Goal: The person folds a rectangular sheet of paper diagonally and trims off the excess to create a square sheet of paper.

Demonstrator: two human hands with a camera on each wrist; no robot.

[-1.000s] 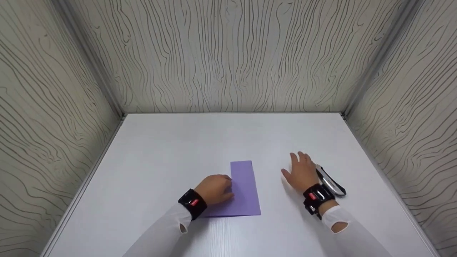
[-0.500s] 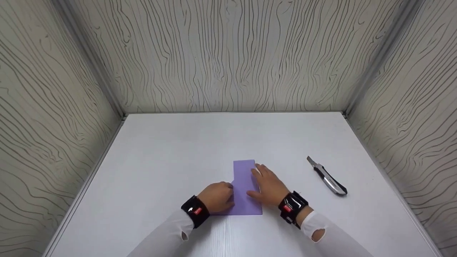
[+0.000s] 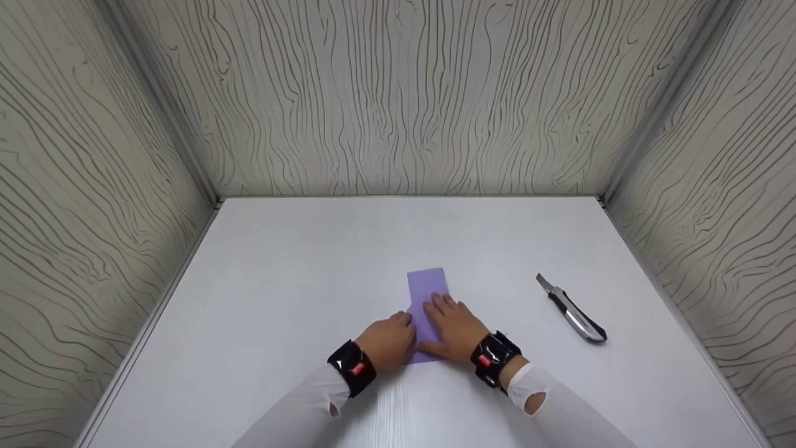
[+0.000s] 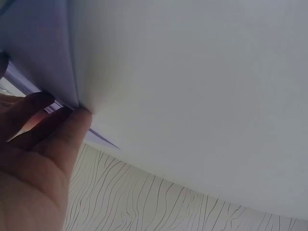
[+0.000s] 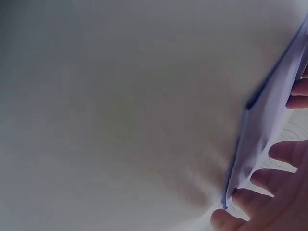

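Observation:
A folded sheet of purple paper (image 3: 427, 283) lies on the white table in front of me, narrow at its far end. My left hand (image 3: 387, 342) holds its left side, fingers bent; in the left wrist view the fingertips (image 4: 79, 115) meet the edge of a raised purple flap (image 4: 41, 43). On the paper's right half rests my right hand (image 3: 457, 333), its fingers spread and fairly straight. The right wrist view has the paper's edge (image 5: 257, 130) standing slightly off the table beside those fingers. Both palms hide much of the lower paper.
A box cutter (image 3: 575, 314) with its blade out lies to the right of my right hand, blade pointing away from me. Wood-patterned panels (image 3: 398, 99) rise behind the white table (image 3: 298, 249) and at both sides.
My right hand has come left from beside the box cutter onto the paper. The left hand has shifted slightly right, and the paper shows narrower at its near edge.

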